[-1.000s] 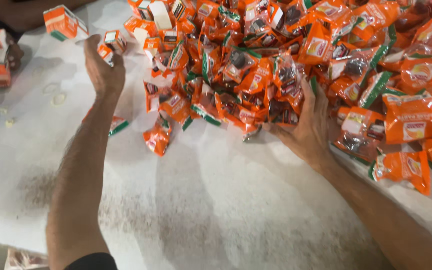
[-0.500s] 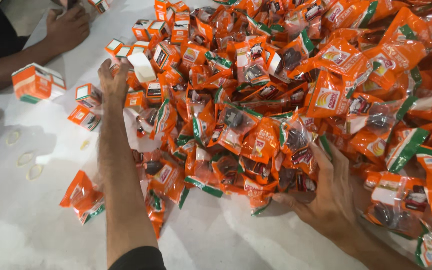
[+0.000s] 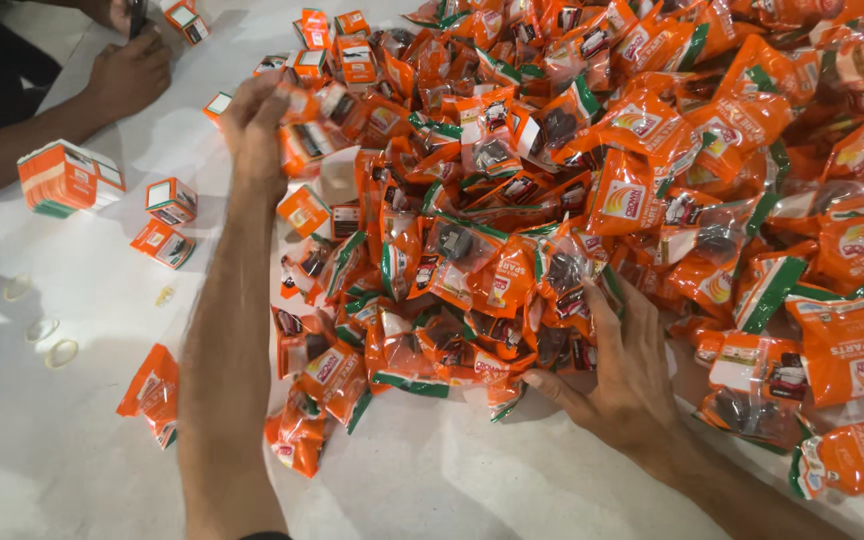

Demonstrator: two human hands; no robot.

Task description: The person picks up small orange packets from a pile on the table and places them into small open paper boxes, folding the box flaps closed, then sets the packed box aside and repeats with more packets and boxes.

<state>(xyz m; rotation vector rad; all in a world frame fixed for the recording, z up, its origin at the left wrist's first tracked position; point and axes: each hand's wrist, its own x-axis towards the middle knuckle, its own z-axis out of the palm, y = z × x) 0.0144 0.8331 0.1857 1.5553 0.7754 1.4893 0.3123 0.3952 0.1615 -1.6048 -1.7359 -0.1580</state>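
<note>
A big heap of orange plastic packets (image 3: 592,180) with dark parts inside covers the right and middle of a white table (image 3: 82,460). My left hand (image 3: 252,125) reaches far forward, fingers bent, at the heap's left edge among small orange boxes (image 3: 337,55); whether it grips one I cannot tell. My right hand (image 3: 622,365) lies flat with spread fingers against the near edge of the heap, pressing on packets.
Another person's hands (image 3: 132,65) work at the top left beside a small box. A larger orange-and-white carton (image 3: 70,178) and two small boxes (image 3: 167,220) stand at the left. One stray packet (image 3: 152,392) lies near my left forearm. Small clear rings (image 3: 47,340) dot the table's left.
The view has moved forward and closer over the heap. My left hand reached farther up along the heap's left edge. My right hand stays pressed on the heap's near edge.
</note>
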